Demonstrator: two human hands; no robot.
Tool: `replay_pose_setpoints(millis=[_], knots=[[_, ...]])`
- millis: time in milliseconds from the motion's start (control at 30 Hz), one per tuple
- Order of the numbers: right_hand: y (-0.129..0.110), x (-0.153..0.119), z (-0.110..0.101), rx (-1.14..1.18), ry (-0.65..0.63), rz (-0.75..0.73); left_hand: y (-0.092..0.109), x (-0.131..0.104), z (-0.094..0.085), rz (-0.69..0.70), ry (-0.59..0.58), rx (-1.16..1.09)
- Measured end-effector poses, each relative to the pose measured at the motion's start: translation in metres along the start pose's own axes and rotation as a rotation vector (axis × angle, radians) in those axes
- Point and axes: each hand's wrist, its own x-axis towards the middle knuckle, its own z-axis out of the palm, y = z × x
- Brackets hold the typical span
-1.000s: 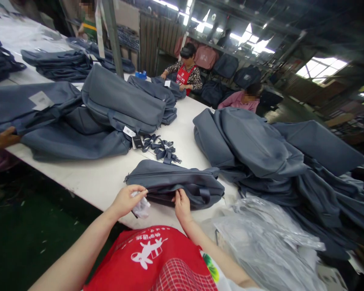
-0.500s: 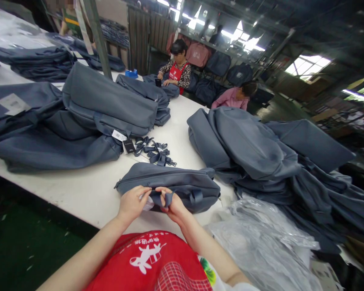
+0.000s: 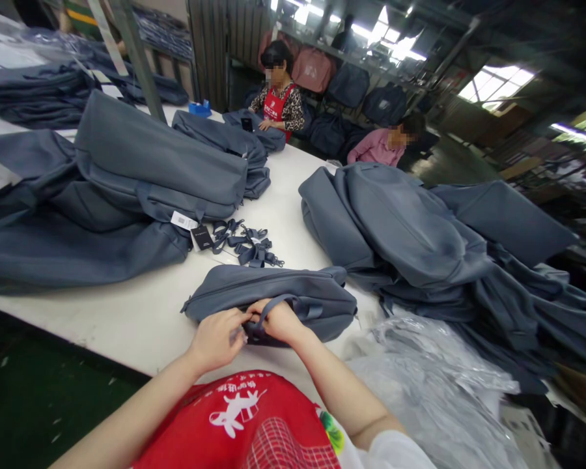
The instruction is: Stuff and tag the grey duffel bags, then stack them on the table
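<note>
A blue-grey bag lies across the table in front of me, its long zip facing up. My left hand is closed at the bag's near side, with a crumpled bit of clear plastic under its fingers. Through a loop of the bag's strap reaches my right hand, its fingers pinched together against the left fingertips. Whatever sits between the two sets of fingertips is too small to make out. The strap crosses over the back of my right hand.
Blue-grey bags with tags are piled left, and more bags on the right. Short clip straps lie beyond my bag. Clear plastic sleeves heap at the near right. Two people work across the white table.
My right hand has slid under the strap loop, which it held in its fingers before. My left hand has shifted slightly nearer to me. The view has tilted a little.
</note>
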Motion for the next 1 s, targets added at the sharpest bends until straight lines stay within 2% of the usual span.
replay_pose_setpoints(millis=[133, 233, 367, 467, 633, 733, 833, 933, 1000], knots=[[0.005, 0.011, -0.004, -0.036, 0.029, 0.025, -0.007, 0.003, 0.013, 0.007, -0.025, 0.180], [0.008, 0.020, -0.004, -0.084, 0.088, 0.088, -0.016, 0.013, 0.024, -0.031, 0.045, 0.261], [0.014, 0.030, -0.004, -0.047, 0.177, 0.165, -0.026, 0.035, 0.020, -0.030, 0.076, 0.244], [0.022, 0.038, -0.006, 0.059, 0.236, 0.232, -0.036, 0.054, 0.005, -0.041, 0.038, 0.104], [0.032, 0.042, -0.009, 0.212, 0.340, 0.291, -0.067, 0.092, -0.019, -0.274, -0.094, -0.431], [0.028, 0.039, -0.003, 0.409, 0.419, 0.270, -0.087, 0.114, -0.024, -0.294, -0.128, -0.541], [0.021, 0.038, 0.006, 0.764, 0.586, 0.283, -0.097, 0.128, -0.023, -0.261, -0.132, -0.542], [0.017, 0.042, 0.010, 1.139, 0.778, 0.303, -0.099, 0.130, -0.018, -0.239, -0.141, -0.553], [0.015, 0.044, 0.008, 1.260, 0.809, 0.340, -0.099, 0.128, -0.016, -0.229, -0.144, -0.571]])
